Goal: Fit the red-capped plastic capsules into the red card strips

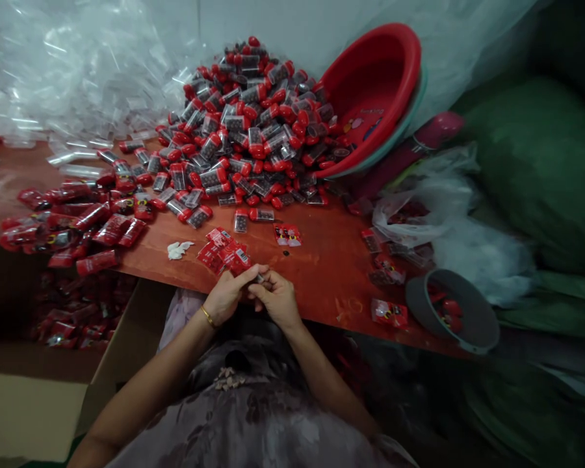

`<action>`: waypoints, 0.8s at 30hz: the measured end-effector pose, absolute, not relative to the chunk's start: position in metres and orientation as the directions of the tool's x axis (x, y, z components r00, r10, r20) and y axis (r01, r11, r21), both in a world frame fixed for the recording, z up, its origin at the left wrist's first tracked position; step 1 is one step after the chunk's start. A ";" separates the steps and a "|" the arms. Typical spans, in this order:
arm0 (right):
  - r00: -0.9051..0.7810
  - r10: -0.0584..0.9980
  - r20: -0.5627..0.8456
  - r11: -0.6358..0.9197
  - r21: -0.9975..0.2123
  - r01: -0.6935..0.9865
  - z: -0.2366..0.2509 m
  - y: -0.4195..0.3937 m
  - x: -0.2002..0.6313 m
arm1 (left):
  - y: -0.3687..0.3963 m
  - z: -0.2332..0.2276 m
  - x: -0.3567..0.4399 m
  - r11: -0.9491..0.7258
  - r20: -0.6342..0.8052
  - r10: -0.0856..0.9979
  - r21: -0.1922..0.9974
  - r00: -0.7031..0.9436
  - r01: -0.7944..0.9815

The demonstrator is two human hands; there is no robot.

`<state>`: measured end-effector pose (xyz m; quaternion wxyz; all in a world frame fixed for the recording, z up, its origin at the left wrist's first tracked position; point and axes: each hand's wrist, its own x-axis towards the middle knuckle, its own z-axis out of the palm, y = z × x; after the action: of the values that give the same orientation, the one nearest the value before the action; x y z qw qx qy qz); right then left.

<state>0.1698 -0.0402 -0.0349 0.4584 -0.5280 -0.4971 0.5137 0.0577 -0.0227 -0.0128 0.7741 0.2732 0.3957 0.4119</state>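
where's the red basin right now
The red basin is at the table's far right in the head view, tipped on its side against the wall, with the pile of red-capped tubes spilling from it.

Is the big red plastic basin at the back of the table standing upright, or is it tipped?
Tipped. The big red plastic basin leans on its side, its open mouth facing the pile of small red-capped containers beside it.

Dim workroom, reddish table by a pale wall

The table meets the wall; clear plastic sheeting heaps left, green sacks right, a cardboard box stands below.
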 end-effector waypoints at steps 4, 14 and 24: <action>0.092 0.983 0.159 0.115 -0.924 0.366 -0.043 -0.030 0.161 | -0.020 -0.011 0.045 0.526 -0.426 0.850 0.706 0.309 -0.475; -0.158 0.875 0.457 0.386 -0.464 0.797 -0.029 0.011 0.188 | 0.001 -0.004 0.006 0.684 -0.611 0.721 0.555 0.327 -0.474; 0.144 0.974 0.173 -0.091 -0.285 0.954 -0.061 0.033 0.234 | 0.051 0.009 -0.059 0.388 -0.559 0.829 0.599 -0.019 -0.701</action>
<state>0.2338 0.0327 -0.0606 0.1664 -0.7379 -0.6534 0.0299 -0.0588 0.0514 0.0088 0.6967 0.0703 0.4564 0.5489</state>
